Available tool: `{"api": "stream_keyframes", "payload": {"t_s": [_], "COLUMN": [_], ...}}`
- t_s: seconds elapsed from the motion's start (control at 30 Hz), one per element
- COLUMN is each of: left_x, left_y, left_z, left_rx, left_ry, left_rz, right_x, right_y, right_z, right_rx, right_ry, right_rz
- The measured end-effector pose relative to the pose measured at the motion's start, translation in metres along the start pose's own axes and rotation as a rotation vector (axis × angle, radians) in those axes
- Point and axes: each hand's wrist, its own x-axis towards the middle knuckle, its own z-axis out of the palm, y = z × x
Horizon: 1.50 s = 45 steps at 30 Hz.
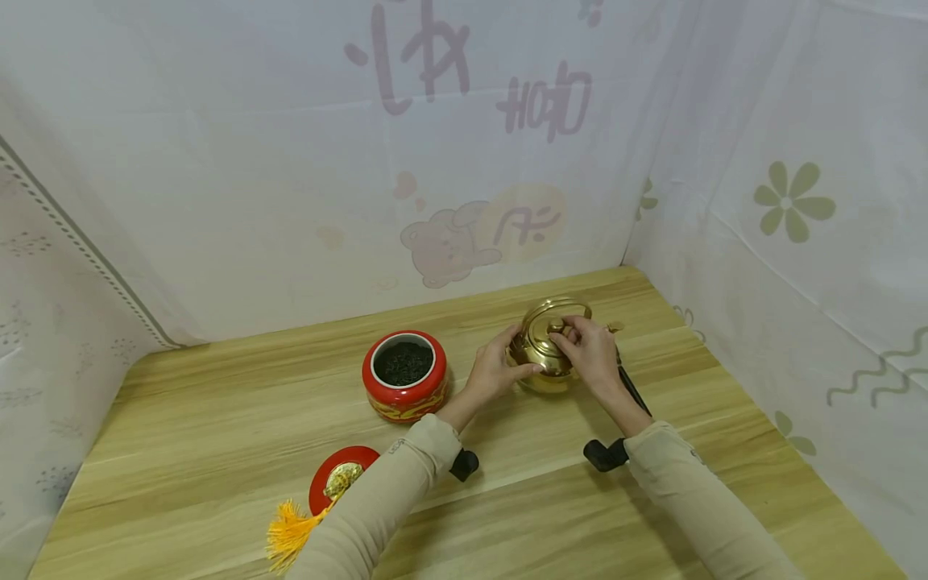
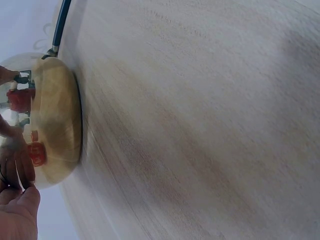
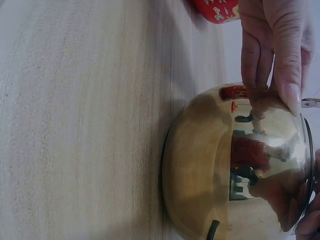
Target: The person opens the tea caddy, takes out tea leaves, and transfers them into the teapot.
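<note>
A shiny brass teapot [image 1: 545, 383] with an arched top handle stands upright on the wooden table. My left hand [image 1: 493, 372] holds its left side, the thumb in front and the fingers farther back. With thumb and fingers my right hand [image 1: 590, 354] pinches the knob of the teapot lid [image 1: 540, 332]. The lid sits on the pot. The right wrist view shows the left thumb and fingers against the polished teapot body [image 3: 200, 150]. Left of the hands stands a red jar [image 1: 406, 396], uncovered, with dark tea leaves [image 1: 403, 361] inside.
The red jar lid [image 1: 321, 491], with a gold top and an orange tassel [image 1: 290, 533], lies near the left forearm, which partly covers it. A slim black handle [image 1: 635, 392] lies beside the right forearm. Fabric walls enclose the table's back and sides.
</note>
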Motion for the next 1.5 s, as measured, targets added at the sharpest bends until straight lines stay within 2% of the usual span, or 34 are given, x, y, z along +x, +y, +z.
{"api": "stream_keyframes", "payload": {"t_s": [0.43,0.57,0.67,0.83,0.97,1.17,1.33,1.5], "left_x": [-0.001,0.0,0.0,-0.005,-0.015,-0.038,-0.062,-0.086], "left_y": [0.0,-0.001,-0.002,-0.002,0.0,0.005,0.008,0.01], "left_z": [0.0,0.0,-0.001,-0.003,-0.008,-0.019,-0.03,-0.042], "left_rx": [0.009,0.007,0.011,0.028,-0.006,-0.079,-0.184,-0.217], "left_ry": [-0.002,0.01,0.024,0.032,0.028,0.004,-0.004,0.046], "left_rz": [0.011,0.014,0.022,0.007,-0.017,-0.024,0.016,0.056], "right_x": [-0.004,-0.007,-0.011,-0.02,-0.024,-0.025,-0.022,-0.021], "right_y": [-0.001,0.0,-0.001,-0.002,-0.002,-0.005,-0.014,-0.03], "right_z": [-0.001,-0.001,-0.002,-0.007,-0.01,-0.01,-0.005,0.003], "right_rx": [0.007,0.011,0.054,0.159,0.205,0.239,0.302,0.359], "right_ry": [-0.016,-0.001,0.005,0.009,0.035,0.095,0.124,0.08], "right_rz": [0.009,-0.028,-0.045,-0.002,-0.007,-0.121,-0.22,-0.26]}}
